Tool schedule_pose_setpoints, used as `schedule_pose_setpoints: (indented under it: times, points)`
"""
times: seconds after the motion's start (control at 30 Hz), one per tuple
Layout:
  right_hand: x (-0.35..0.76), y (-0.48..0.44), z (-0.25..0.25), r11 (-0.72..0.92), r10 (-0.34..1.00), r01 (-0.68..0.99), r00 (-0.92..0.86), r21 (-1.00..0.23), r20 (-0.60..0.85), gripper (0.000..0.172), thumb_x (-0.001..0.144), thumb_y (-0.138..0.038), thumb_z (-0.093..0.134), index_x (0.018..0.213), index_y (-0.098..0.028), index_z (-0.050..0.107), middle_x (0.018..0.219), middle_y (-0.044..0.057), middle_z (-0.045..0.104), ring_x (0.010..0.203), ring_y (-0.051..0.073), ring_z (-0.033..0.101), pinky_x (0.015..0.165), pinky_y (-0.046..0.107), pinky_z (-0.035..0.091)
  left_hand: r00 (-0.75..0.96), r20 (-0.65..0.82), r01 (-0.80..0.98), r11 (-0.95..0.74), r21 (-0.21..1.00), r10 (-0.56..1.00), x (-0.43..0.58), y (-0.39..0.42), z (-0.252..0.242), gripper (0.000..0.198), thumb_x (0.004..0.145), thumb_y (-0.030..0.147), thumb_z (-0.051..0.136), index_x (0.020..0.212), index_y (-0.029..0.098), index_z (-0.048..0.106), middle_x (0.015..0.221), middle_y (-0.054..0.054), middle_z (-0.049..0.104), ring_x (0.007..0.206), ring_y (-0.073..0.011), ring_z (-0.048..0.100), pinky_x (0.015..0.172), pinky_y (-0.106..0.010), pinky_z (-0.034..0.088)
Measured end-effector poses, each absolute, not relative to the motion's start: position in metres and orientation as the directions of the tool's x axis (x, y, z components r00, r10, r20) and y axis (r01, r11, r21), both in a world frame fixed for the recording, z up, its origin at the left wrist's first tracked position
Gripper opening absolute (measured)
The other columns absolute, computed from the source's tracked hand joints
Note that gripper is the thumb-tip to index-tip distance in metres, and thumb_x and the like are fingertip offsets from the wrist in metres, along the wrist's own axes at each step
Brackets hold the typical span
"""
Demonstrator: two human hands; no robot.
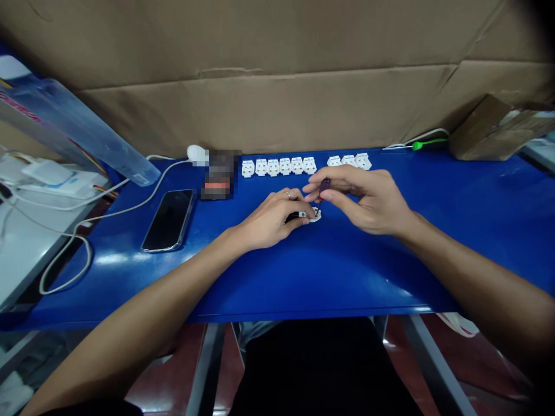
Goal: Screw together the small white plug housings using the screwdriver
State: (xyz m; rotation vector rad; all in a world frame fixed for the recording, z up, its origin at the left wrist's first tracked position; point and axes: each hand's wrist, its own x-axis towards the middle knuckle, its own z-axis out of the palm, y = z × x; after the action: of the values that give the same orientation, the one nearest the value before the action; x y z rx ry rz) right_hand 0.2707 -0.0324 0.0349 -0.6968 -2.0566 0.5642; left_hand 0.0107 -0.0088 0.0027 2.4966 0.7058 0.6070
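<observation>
While our left hand (269,221) clamps a white plastic module (315,215), our right hand (363,200) pinches a purple screwdriver (324,186).
Nine more modules (285,166) sit beyond.

Blue table (381,271), white sockets (285,166), purple handle (324,186)

You have nine white plastic pieces (285,166) in a row, six then three, and one more white plastic piece (315,215) under your left hand (269,222). Also counted: one phone (167,221), one ring (287,194), one green-handled screwdriver (429,144), and one purple-handled screwdriver (324,186) in your right hand (364,199).
</observation>
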Motion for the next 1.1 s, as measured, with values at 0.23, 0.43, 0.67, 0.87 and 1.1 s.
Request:
schedule_pose_setpoints:
  times: [0.23, 0.43, 0.67, 0.87, 1.1]
  points:
    - [0.254, -0.042, 0.039, 0.728, 0.669, 0.370, -0.202, -0.577, 0.715, 0.016, 0.096, -0.025, 0.089, 0.110, -0.033, 0.088, 0.094, -0.004, 0.090, 0.076, 0.019, 0.087, 0.076, 0.034, 0.077, 0.775, 0.275, 0.362, -0.757, 0.544, 0.568, 0.010, -0.009, 0.006, 0.020, 0.114, 0.020, 0.066, 0.120, 0.028, 0.084, 0.126, -0.006, 0.079, 0.122, -0.0278, 0.073, 0.109, -0.049, 0.057]
    - [0.265, -0.033, 0.033, 0.748, 0.663, 0.293, -0.310, -0.595, 0.681, 0.019, 0.102, -0.031, 0.084, 0.121, -0.032, 0.085, 0.109, -0.002, 0.090, 0.088, 0.019, 0.088, 0.087, 0.036, 0.078, 0.741, 0.278, 0.365, -0.713, 0.599, 0.612, 0.009, -0.007, 0.005, 0.012, 0.109, 0.023, 0.073, 0.120, 0.026, 0.077, 0.124, -0.005, 0.081, 0.117, -0.0261, 0.077, 0.105, -0.046, 0.060]
    - [0.265, -0.033, 0.039, 0.704, 0.710, 0.345, -0.377, -0.621, 0.595, 0.012, 0.106, -0.037, 0.080, 0.099, -0.028, 0.085, 0.091, -0.002, 0.089, 0.075, 0.016, 0.084, 0.072, 0.029, 0.072, 0.684, 0.269, 0.373, -0.643, 0.669, 0.678, 0.009, -0.007, 0.004, 0.031, 0.103, 0.024, 0.082, 0.128, 0.024, 0.064, 0.128, -0.006, 0.083, 0.118, -0.0265, 0.080, 0.098, -0.041, 0.062]
    - [0.247, -0.041, 0.031, 0.685, 0.720, 0.343, -0.180, -0.643, 0.670, 0.012, 0.103, -0.030, 0.083, 0.091, -0.026, 0.085, 0.083, -0.002, 0.088, 0.072, 0.020, 0.087, 0.068, 0.032, 0.074, 0.680, 0.284, 0.382, -0.658, 0.649, 0.676, 0.012, -0.009, 0.002, 0.042, 0.103, 0.020, 0.081, 0.140, 0.024, 0.063, 0.135, -0.009, 0.082, 0.130, -0.0300, 0.079, 0.106, -0.045, 0.062]
    - [0.254, -0.024, 0.019, 0.709, 0.705, 0.081, -0.118, -0.701, 0.700, 0.014, 0.106, -0.040, 0.080, 0.111, -0.027, 0.081, 0.088, 0.000, 0.087, 0.072, 0.019, 0.085, 0.069, 0.033, 0.073, 0.741, 0.272, 0.386, -0.721, 0.576, 0.614, 0.005, -0.004, -0.002, 0.053, 0.114, 0.018, 0.064, 0.164, 0.029, 0.054, 0.163, -0.010, 0.070, 0.155, -0.0324, 0.063, 0.129, -0.059, 0.053]
